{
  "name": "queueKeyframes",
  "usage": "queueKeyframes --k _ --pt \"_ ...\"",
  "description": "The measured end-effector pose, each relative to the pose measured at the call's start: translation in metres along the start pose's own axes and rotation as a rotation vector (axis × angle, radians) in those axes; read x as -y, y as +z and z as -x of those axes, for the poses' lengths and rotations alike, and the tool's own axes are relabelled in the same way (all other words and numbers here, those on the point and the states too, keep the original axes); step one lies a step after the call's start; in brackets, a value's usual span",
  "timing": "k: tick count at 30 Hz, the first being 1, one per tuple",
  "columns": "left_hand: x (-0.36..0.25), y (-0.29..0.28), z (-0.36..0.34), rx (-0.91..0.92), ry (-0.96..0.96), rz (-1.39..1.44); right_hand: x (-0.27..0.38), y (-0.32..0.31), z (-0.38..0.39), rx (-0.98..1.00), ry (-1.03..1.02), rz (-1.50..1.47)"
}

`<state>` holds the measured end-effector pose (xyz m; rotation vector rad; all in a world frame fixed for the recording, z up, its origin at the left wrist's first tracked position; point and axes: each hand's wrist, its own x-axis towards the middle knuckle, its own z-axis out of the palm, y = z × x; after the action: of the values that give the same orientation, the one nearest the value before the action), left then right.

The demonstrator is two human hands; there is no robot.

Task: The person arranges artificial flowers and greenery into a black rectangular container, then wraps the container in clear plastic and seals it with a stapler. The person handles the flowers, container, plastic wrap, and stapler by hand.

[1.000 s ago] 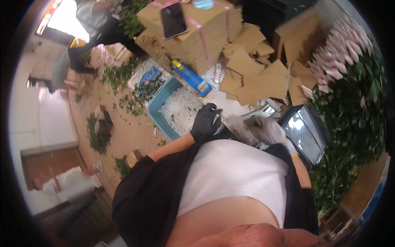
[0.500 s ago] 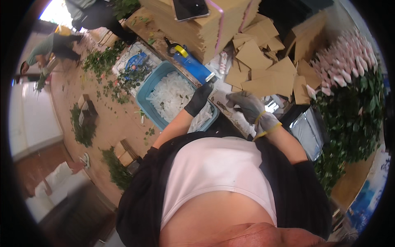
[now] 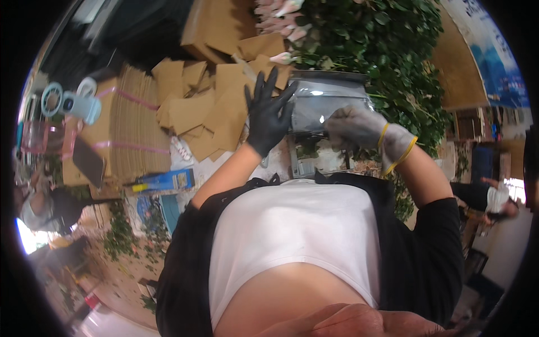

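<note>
everywhere cardboard pieces (image 3: 208, 106), green foliage (image 3: 393, 50)

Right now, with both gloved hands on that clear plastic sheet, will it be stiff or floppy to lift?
Probably floppy: the clear plastic sheet looks thin and see-through. Its glossy highlights suggest a slippery surface, so the grey-gloved right hand pinching one edge may help. The black-gloved left hand lies spread flat against it, perhaps steadying it.

Even daylight, strong fisheye warp
Glare on the clear plastic sheet (image 3: 325, 106); blown highlight at lower left, rim soft and bent
</note>
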<state>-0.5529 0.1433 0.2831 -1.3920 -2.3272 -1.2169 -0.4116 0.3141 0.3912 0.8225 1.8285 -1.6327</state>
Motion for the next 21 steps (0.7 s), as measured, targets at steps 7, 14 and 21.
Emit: queueKeyframes --k 7,14,21 --pt "0.002 0.087 -0.034 0.020 -0.060 -0.070 -0.026 -0.055 -0.018 -0.177 0.082 0.933" --pt "0.068 0.087 -0.033 0.267 -0.784 1.085 -0.013 -0.042 0.000 -0.507 -0.792 1.220" --pt "0.065 0.046 -0.012 0.377 -0.806 1.083 -0.028 -0.013 -0.058 -0.406 -1.205 0.766"
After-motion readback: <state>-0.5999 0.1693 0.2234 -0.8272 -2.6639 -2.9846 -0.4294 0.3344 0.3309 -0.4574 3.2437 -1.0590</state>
